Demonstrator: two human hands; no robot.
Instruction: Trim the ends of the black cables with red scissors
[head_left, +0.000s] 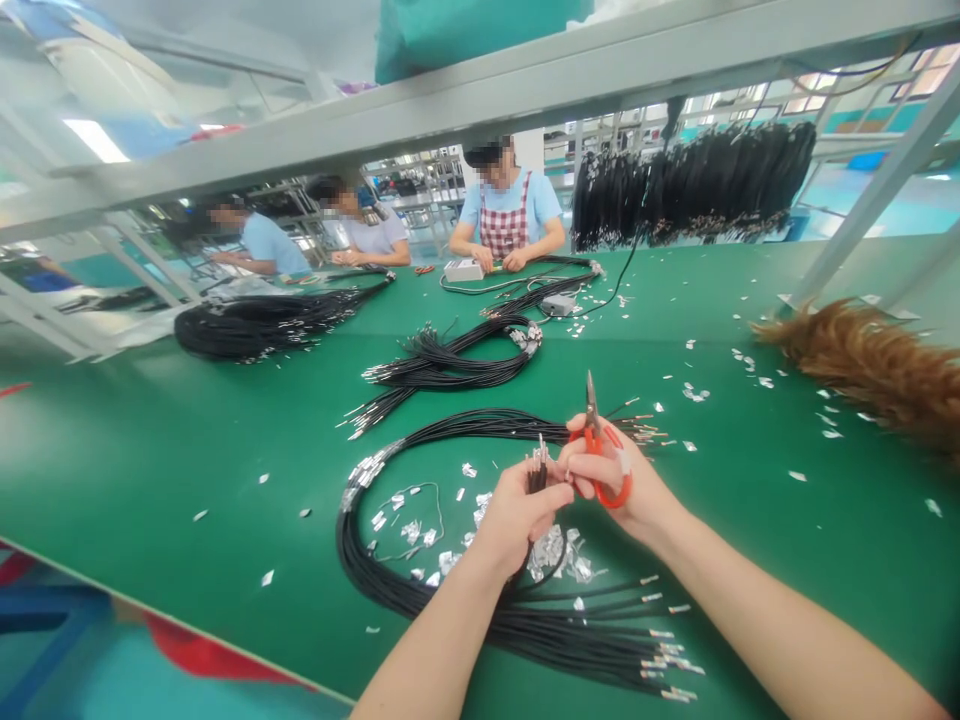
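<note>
My left hand (525, 510) is closed around a small bunch of black cables (537, 478), their stripped, silvery ends pointing up. In my right hand (611, 475) are red-handled scissors (591, 400), blades upward, with the fingers through and around the handles. The right fingertips meet the cable ends beside the left thumb; what they pinch there is too small to make out. Around and below both hands curves a large loop of black cables (360, 560), wrapped at its left side with silvery bands (371, 470). Torn foil scraps (551, 555) lie inside the loop.
More cable bundles (465, 360) lie farther back on the green table (225, 440). Brown fluffy material (870, 360) is at the right edge. A metal shelf beam (465, 95) crosses above. Across the table, a person in a checked apron (506, 225) handles cables; two others sit left.
</note>
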